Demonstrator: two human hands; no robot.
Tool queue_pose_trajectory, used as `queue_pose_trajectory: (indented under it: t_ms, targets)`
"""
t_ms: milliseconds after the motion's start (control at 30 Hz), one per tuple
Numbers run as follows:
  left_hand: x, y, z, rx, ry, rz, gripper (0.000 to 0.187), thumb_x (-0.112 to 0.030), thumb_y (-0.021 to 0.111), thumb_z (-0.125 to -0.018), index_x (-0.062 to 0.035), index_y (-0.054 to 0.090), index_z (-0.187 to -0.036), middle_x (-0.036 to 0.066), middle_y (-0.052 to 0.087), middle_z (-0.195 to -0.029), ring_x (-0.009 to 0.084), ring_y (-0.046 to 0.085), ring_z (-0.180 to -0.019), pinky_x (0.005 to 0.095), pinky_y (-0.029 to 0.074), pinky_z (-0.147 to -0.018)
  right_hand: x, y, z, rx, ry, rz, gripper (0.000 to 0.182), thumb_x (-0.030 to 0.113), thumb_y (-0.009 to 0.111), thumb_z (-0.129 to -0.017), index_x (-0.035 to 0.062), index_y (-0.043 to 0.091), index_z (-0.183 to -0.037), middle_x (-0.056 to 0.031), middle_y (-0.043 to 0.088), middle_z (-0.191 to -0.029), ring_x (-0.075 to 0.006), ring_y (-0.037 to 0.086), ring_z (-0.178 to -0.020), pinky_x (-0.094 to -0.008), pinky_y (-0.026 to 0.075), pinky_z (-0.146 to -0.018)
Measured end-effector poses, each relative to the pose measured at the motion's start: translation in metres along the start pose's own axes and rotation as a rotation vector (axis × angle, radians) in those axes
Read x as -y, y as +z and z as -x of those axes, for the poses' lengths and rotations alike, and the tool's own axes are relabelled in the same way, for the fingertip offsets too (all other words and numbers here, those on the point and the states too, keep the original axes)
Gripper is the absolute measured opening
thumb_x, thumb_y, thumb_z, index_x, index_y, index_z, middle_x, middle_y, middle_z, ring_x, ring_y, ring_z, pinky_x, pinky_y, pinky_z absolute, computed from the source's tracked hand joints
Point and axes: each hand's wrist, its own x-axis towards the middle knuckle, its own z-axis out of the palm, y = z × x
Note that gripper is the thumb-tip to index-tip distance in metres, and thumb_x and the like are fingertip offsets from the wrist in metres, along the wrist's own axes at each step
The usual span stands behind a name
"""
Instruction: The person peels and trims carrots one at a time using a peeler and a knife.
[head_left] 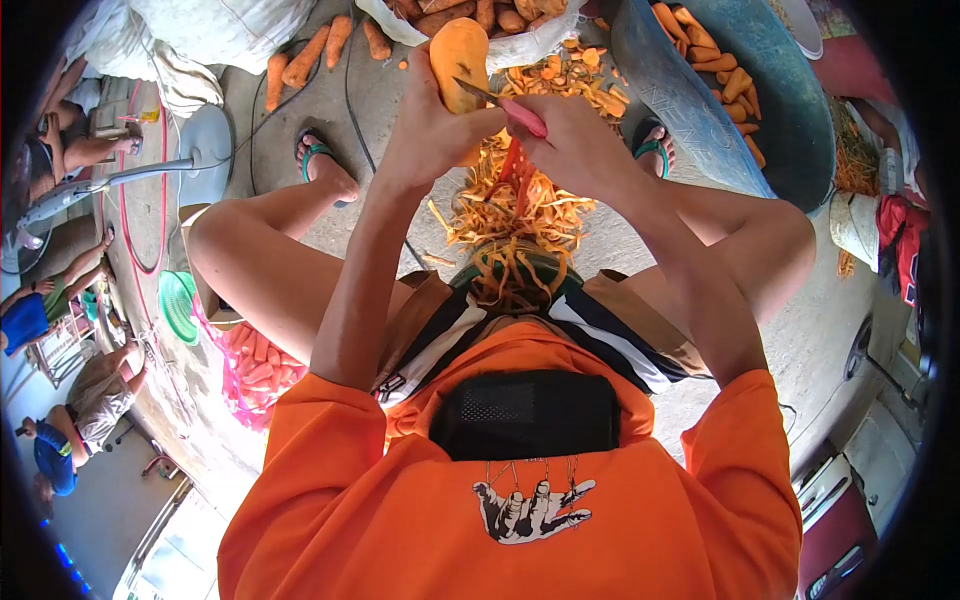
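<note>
My left hand (pixel 432 135) is wrapped round a thick orange carrot (pixel 460 55), held upright in front of me, with dark marks near its middle. In my right hand (pixel 568 148) is a small knife with a pink handle (pixel 525 118); its dark blade lies against the carrot's side. Below both hands, a heap of orange peelings (pixel 540 205) spreads over the floor and a container between my legs. Something red, partly hidden, shows among the peelings under my right hand.
A white sack of unpeeled carrots (pixel 520 45) stands ahead. To the right is a blue tub (pixel 690 140) holding peeled carrots. Loose carrots (pixel 306 57) lie at the front left, near a fan (pixel 205 150) and cables. A pink net bag (pixel 235 375) sits by my left leg. Several people are at left.
</note>
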Motion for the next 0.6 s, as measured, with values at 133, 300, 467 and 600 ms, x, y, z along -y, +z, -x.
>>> queue_pose_trajectory:
  t_ms: [133, 300, 467, 600]
  targets:
    - [-0.002, 0.004, 0.003, 0.005, 0.053, -0.062, 0.076, -0.007, 0.08, -0.073, 0.0009, 0.036, -0.136, 0.01, 0.056, -0.114, 0.0176, 0.061, -0.101, 0.0313, 0.054, -0.086, -0.003, 0.002, -0.009, -0.09, -0.009, 0.117, 0.025, 0.012, 0.066, -0.086, -0.0007, 0.067, -0.108, -0.0246, 0.068, -0.088, -0.0439, 0.067, -0.086, -0.0481, 0.051, -0.075]
    - [-0.006, 0.018, 0.01, -0.103, 0.067, -0.085, 0.074, -0.006, 0.076, -0.073, 0.0012, 0.035, -0.135, 0.013, 0.059, -0.115, 0.0194, 0.063, -0.102, 0.0331, 0.055, -0.086, -0.01, 0.004, -0.015, -0.166, -0.084, 0.215, 0.021, 0.01, 0.067, -0.084, -0.0001, 0.065, -0.102, -0.0239, 0.067, -0.085, -0.0454, 0.066, -0.083, -0.0509, 0.05, -0.072]
    - [-0.004, 0.016, 0.012, -0.125, 0.17, -0.176, 0.076, -0.007, 0.075, -0.073, 0.0001, 0.033, -0.136, 0.016, 0.061, -0.112, 0.023, 0.066, -0.099, 0.0365, 0.055, -0.085, -0.01, 0.002, -0.014, -0.154, -0.108, 0.203, 0.021, 0.01, 0.069, -0.083, -0.0006, 0.065, -0.1, -0.0237, 0.067, -0.085, -0.0457, 0.065, -0.086, -0.0514, 0.05, -0.075]
    - [0.003, 0.026, 0.014, -0.203, 0.234, -0.153, 0.079, -0.007, 0.074, -0.073, -0.0023, 0.031, -0.138, 0.017, 0.064, -0.108, 0.0264, 0.068, -0.096, 0.0379, 0.056, -0.084, -0.009, 0.0, -0.016, -0.088, -0.093, 0.151, 0.019, 0.01, 0.069, -0.084, -0.0014, 0.065, -0.099, -0.0245, 0.067, -0.085, -0.0456, 0.065, -0.088, -0.0521, 0.05, -0.076]
